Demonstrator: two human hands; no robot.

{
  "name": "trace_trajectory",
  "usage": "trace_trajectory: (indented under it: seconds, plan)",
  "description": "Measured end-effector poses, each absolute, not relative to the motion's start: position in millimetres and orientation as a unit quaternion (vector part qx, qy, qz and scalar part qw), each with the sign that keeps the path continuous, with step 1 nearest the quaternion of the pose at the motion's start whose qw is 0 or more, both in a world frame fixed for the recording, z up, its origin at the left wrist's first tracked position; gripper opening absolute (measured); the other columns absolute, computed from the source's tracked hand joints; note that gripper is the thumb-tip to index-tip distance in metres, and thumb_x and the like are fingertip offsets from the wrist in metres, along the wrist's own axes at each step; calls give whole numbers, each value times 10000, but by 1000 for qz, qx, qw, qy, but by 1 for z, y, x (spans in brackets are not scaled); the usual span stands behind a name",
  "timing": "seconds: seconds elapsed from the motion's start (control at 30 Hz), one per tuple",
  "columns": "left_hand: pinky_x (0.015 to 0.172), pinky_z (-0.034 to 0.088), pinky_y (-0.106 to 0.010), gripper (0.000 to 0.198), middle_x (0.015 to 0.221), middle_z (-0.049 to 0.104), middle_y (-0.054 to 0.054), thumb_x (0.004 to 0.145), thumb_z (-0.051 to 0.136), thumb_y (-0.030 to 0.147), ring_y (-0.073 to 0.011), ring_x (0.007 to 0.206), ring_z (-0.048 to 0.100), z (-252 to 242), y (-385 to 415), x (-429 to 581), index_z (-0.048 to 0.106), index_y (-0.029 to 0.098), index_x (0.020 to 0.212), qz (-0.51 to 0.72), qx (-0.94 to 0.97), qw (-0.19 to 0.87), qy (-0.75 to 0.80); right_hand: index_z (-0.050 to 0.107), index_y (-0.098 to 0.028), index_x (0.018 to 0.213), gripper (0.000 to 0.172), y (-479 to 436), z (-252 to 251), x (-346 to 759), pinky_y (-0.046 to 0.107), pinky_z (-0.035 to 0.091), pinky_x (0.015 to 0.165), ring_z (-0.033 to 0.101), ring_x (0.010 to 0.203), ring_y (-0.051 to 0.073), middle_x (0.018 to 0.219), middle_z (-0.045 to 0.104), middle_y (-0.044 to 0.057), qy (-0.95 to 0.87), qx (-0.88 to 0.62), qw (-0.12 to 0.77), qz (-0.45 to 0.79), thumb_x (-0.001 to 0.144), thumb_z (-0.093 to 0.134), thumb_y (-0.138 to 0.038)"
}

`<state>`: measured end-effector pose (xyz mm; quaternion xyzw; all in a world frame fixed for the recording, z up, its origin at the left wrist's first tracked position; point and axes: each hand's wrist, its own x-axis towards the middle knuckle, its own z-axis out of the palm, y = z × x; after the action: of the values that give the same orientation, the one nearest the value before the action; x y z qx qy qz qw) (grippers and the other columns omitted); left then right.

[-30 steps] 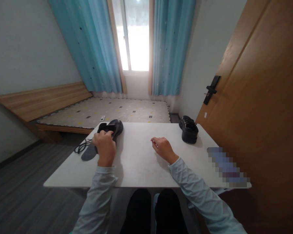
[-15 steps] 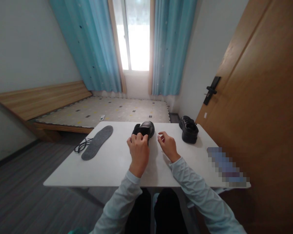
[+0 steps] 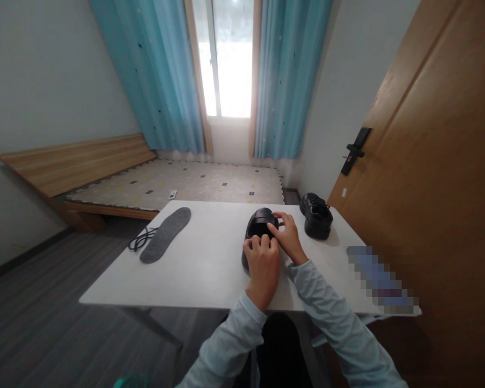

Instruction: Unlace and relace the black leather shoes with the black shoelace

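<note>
A black shoe [image 3: 262,214] sits near the middle of the white table, its dark opening facing up and its heel end away from me. My left hand [image 3: 262,264] is closed over the near part of the shoe, with curled fingers at the front of the opening; what exactly they pinch is hidden. On the right side, my right hand [image 3: 290,238] grips the rim of the opening between thumb and fingers. The matching black laced shoe [image 3: 317,216] stands apart to the right, near the table's far corner.
To the left on the white table [image 3: 210,269] lies a grey insole [image 3: 165,235], with a dark looped shoelace [image 3: 142,238] beside it. A blurred flat item [image 3: 382,280] lies along the right edge. Beyond stand a bed [image 3: 194,180] and, at right, a wooden door [image 3: 428,178].
The shoe has turned and come to the right and nearer, with my left hand on it. My right hand has moved from beside the shoe onto its rim. The view has shifted slightly.
</note>
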<state>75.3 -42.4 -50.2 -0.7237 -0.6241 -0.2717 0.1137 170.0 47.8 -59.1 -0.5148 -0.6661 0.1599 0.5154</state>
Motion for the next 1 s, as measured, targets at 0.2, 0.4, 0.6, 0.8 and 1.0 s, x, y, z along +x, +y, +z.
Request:
trace_trajectory:
  seconds: [0.2, 0.4, 0.6, 0.8, 1.0]
  plan:
    - [872, 391, -463, 243, 906, 600, -90, 897, 470, 152, -254, 921, 513, -54, -44, 88, 630, 160, 1080, -263, -719, 133, -629, 682, -181, 895, 235, 56, -64, 179, 375, 516, 830, 565, 960, 223, 970, 595, 84, -668, -498, 522, 184, 673, 603, -176]
    - [964, 366, -522, 303, 921, 626, -62, 903, 457, 145, -262, 974, 522, -38, -53, 63, 573, 190, 1179, -213, -795, 105, -558, 688, -199, 850, 163, 55, -67, 179, 393, 523, 822, 581, 938, 226, 940, 622, 79, -674, -463, 550, 169, 715, 603, -237]
    - [1073, 296, -498, 387, 954, 632, -47, 868, 468, 72, -224, 975, 531, -32, -55, 44, 515, 207, 1228, -173, -848, 78, -495, 679, -200, 935, 230, 53, -70, 176, 416, 515, 880, 609, 985, 227, 1017, 664, 81, -664, -444, 565, 208, 739, 619, -303]
    - [1012, 378, -441, 346, 971, 642, -84, 860, 444, 39, -233, 967, 537, -30, -52, 49, 545, 162, 1167, -185, -837, 50, -512, 658, -180, 893, 208, 59, -74, 173, 411, 515, 871, 630, 915, 221, 988, 669, 87, -660, -457, 562, 199, 736, 622, -312]
    - [1031, 375, -463, 412, 969, 643, -70, 851, 493, 55, -235, 980, 542, -33, -44, 39, 501, 164, 1248, -217, -845, 35, -487, 649, -180, 935, 220, 61, -76, 173, 410, 503, 841, 612, 904, 234, 974, 666, 95, -680, -468, 545, 145, 766, 584, -305]
